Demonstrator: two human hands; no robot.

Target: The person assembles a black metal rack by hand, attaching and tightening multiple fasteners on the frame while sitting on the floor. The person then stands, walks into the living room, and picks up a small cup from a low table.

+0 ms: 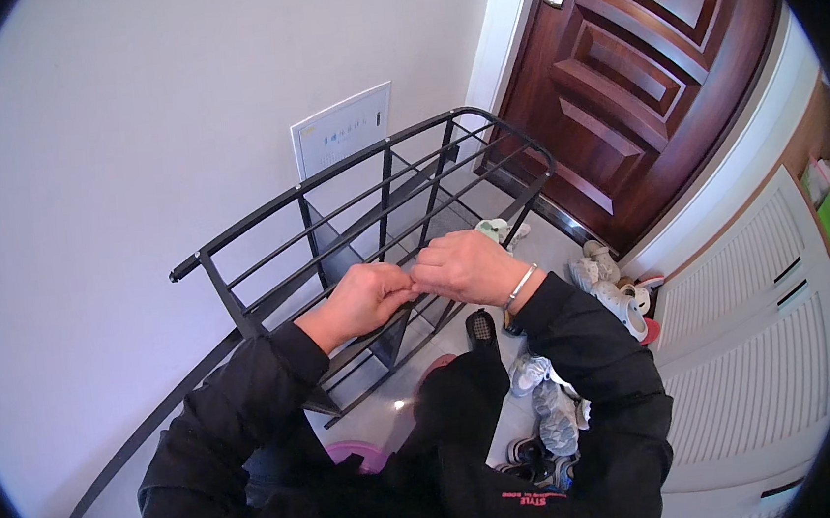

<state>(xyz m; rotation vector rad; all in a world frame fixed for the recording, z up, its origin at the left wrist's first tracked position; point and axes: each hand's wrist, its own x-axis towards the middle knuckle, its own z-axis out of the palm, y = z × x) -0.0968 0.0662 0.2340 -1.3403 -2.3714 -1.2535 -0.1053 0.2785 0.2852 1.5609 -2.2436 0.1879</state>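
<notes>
A black metal rack (328, 172) with thin bars and dark panels stands tilted against the white wall in front of me. My left hand (363, 301) and my right hand (465, 266) meet over its near side. Both have their fingers pinched together, fingertips almost touching. Whatever lies between the fingertips is too small or too hidden to make out. A silver bracelet (519, 286) circles my right wrist. Below my hands, the rack's lower bars and panels are partly covered by my fingers and sleeves.
A dark wooden door (628, 73) stands beyond the rack. Several shoes (551, 407) lie on the floor at my right, more (610, 286) beside the white louvred cabinet (747, 329). A white panel (342, 127) is on the wall. Something pink (358, 453) shows beneath me.
</notes>
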